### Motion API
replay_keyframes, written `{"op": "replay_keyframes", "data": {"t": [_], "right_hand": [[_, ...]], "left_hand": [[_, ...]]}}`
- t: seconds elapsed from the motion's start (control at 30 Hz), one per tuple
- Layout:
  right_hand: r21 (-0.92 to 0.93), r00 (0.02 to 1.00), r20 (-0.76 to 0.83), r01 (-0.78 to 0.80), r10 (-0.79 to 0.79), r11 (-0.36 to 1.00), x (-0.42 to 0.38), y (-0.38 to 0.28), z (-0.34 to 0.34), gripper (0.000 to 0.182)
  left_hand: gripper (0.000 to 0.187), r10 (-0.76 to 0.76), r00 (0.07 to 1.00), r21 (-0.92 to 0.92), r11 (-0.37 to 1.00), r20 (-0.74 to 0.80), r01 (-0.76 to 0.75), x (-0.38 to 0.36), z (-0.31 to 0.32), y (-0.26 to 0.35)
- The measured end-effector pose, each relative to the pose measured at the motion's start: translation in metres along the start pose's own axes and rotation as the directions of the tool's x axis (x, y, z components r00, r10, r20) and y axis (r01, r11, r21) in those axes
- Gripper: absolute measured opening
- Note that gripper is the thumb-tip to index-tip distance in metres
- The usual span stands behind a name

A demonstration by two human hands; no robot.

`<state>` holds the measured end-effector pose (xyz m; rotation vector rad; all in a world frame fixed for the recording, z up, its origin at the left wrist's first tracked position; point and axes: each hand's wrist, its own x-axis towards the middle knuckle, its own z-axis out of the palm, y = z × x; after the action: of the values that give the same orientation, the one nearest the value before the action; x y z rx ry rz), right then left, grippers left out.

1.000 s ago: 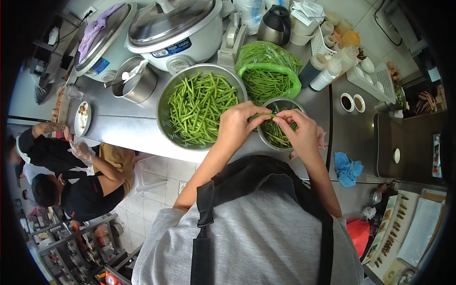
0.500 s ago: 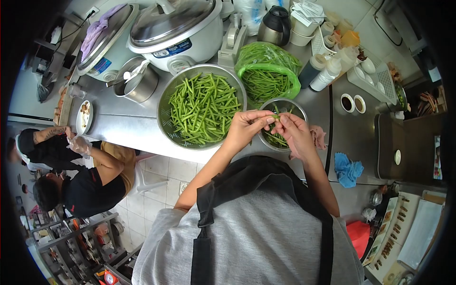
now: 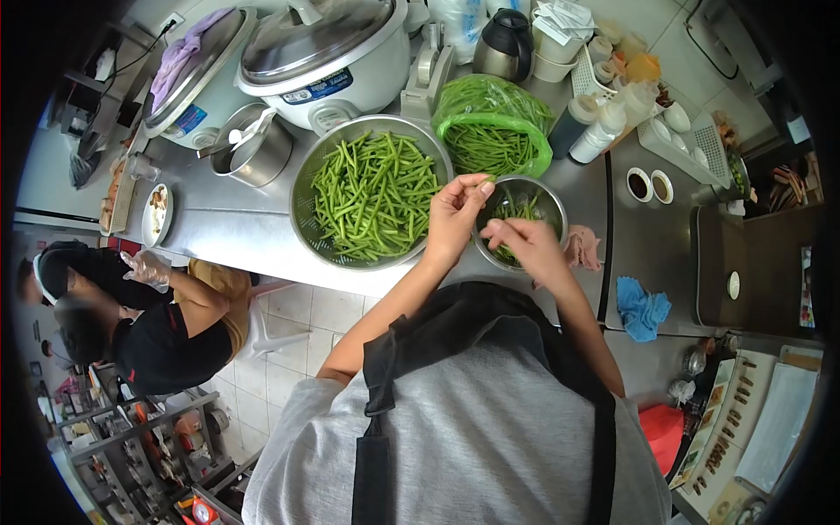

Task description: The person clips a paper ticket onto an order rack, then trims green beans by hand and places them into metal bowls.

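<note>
My left hand is raised between the two metal vessels, thumb and forefinger pinching a green bean whose tip barely shows. Over the small steel bowl is my right hand, slightly blurred, its fingers curled together; what they hold, if anything, I cannot make out. Green bean pieces lie in that bowl, partly hidden by the hand. To the left stands a wide perforated colander heaped with cut green beans. Behind the bowl, a green plastic bag lies open with long whole beans inside.
Two rice cookers, a steel pot and a thermos jug line the back. Sauce bottles stand right of the bag. A pink cloth and a blue cloth lie rightward. Two people are at the left.
My hands, together over the small bowl before, have parted. The left has moved up and left with a bean; the right has dropped lower over the bowl. A person at the left has shifted.
</note>
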<state>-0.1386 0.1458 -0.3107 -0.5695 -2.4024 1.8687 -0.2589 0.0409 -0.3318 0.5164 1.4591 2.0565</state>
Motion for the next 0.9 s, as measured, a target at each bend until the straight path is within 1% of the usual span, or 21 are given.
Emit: {"op": "replay_keyframes", "data": {"t": [0.07,0.1,0.2,0.3,0.4,0.43,0.53,0.57,0.6,0.7,0.8,0.83,0.9], "right_hand": [[0.245,0.983,0.181,-0.033,-0.012,0.969,0.003,0.001,0.014,0.036],[0.384,0.978,0.210,-0.092,0.010,0.919,0.001,-0.003,0.022,0.036],[0.498,0.967,0.254,-0.142,0.013,0.856,0.004,0.007,0.026,0.033],[0.508,0.982,0.190,-0.103,0.005,0.855,0.001,0.006,0.026,0.032],[0.417,0.997,0.058,0.017,-0.045,0.909,0.001,0.005,0.025,0.027],[0.370,0.997,0.053,0.025,-0.048,0.929,0.001,0.003,0.025,0.025],[0.218,0.997,0.035,0.064,-0.073,0.974,-0.004,-0.007,0.025,0.020],[0.162,0.996,0.026,0.085,-0.090,0.983,-0.006,-0.009,0.026,0.019],[0.106,0.994,0.017,0.105,-0.108,0.989,-0.006,-0.010,0.027,0.018],[0.050,0.932,-0.106,0.354,-0.347,0.934,-0.003,-0.011,0.030,0.017],[0.152,0.955,-0.118,0.288,-0.272,0.945,-0.004,-0.015,0.026,0.016],[0.185,0.953,-0.139,0.293,-0.270,0.938,-0.003,-0.013,0.024,0.016],[0.247,0.946,-0.191,0.305,-0.263,0.920,-0.001,-0.007,0.018,0.015]], "left_hand": [[0.017,-0.034,0.999,-0.043,0.998,0.029,0.035,-0.003,0.003,0.001],[0.015,-0.055,0.998,-0.080,0.995,0.019,0.056,-0.006,0.006,0.006],[0.019,-0.043,0.999,-0.084,0.996,-0.024,0.041,-0.003,-0.002,0.001],[0.025,0.114,0.992,0.059,0.992,-0.045,-0.112,-0.001,-0.018,-0.001],[0.029,0.125,0.987,0.178,0.978,-0.104,-0.105,-0.006,-0.023,0.001],[0.027,0.162,0.983,0.244,0.960,-0.090,-0.136,-0.006,-0.024,-0.003],[0.027,0.038,0.998,0.239,0.971,-0.048,-0.025,-0.006,-0.024,-0.006],[0.030,-0.092,0.995,0.140,0.986,-0.029,0.095,-0.007,-0.023,-0.006],[0.032,-0.161,0.987,0.097,0.983,0.009,0.159,-0.008,-0.021,-0.006],[0.037,-0.345,0.927,-0.032,0.935,0.149,0.353,-0.011,-0.014,-0.010],[0.037,-0.478,0.835,-0.028,0.863,0.273,0.504,-0.017,-0.007,-0.005],[0.032,-0.437,0.872,0.026,0.896,0.222,0.443,-0.016,0.000,0.010],[0.026,-0.266,0.932,0.096,0.964,0.246,0.249,0.009,-0.006,-0.002]]}}
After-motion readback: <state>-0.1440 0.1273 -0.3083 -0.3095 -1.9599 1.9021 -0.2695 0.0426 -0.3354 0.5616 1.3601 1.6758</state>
